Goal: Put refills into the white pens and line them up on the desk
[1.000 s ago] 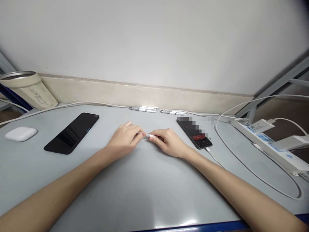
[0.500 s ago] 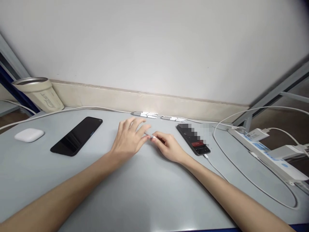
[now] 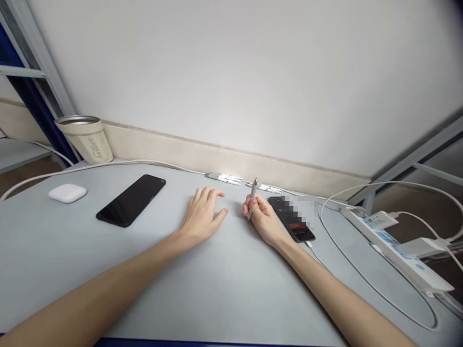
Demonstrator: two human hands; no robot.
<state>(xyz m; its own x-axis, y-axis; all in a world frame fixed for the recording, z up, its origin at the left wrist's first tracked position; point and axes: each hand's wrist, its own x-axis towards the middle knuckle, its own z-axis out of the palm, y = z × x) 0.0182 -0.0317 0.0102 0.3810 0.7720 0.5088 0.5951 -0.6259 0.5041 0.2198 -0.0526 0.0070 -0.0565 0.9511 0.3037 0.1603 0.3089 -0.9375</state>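
Observation:
A white pen with a grey grip (image 3: 253, 189) stands nearly upright in my right hand (image 3: 265, 217), its tip pointing up. The fingers of that hand are wrapped round it, hiding much of its lower part. My left hand (image 3: 203, 215) rests on or just over the grey table (image 3: 202, 299), fingers curved and apart, with nothing in it. Behind the hands, along the wall, lie two small groups of similar pens: the left group (image 3: 223, 179) and the right group (image 3: 265, 188), partly behind the held pen.
A black phone (image 3: 132, 200) and a white earbud case (image 3: 67, 193) lie on the left. A cream cup (image 3: 88, 140) stands at the back left. Beside my right hand is a second phone (image 3: 294, 219) on a cable. A power strip (image 3: 398, 250) with chargers runs along the right.
My hands have moved apart. The left has let go of the pen; the right has moved rightward and turned it tip up. The camera view has shifted slightly.

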